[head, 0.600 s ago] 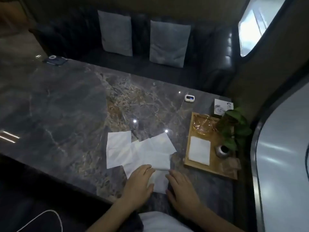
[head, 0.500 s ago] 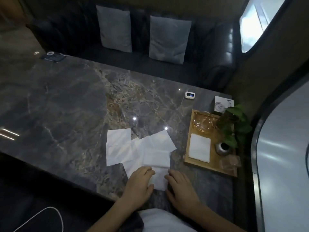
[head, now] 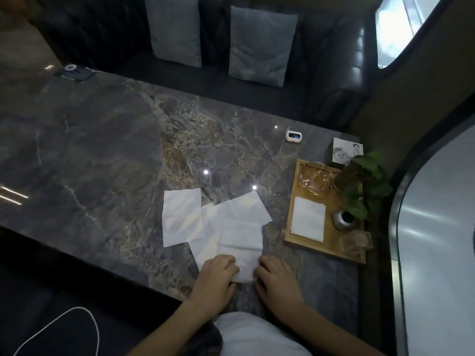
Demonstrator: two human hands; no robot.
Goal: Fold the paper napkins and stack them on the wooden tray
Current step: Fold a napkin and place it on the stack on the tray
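Napkins (head: pixel 232 227) lay overlapped near the table's (head: pixel 90 155) front edge, one already folded on the tray (head: pixel 331 249) at the right edge. Both hands, left (head: pixel 218 272) and right (head: pixel 275 277), curled fingers onto the nearest napkin's (head: pixel 244 255) lower corners, probably to start its fold.

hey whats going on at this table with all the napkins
A person is folding paper napkins at a marble table. The left hand and right hand both rest on the near end of one napkin, which lies over a few loose napkins spread on the table. One folded napkin already lies on the wooden tray to the right, alongside a glass dish, a small grey pot and a plant.
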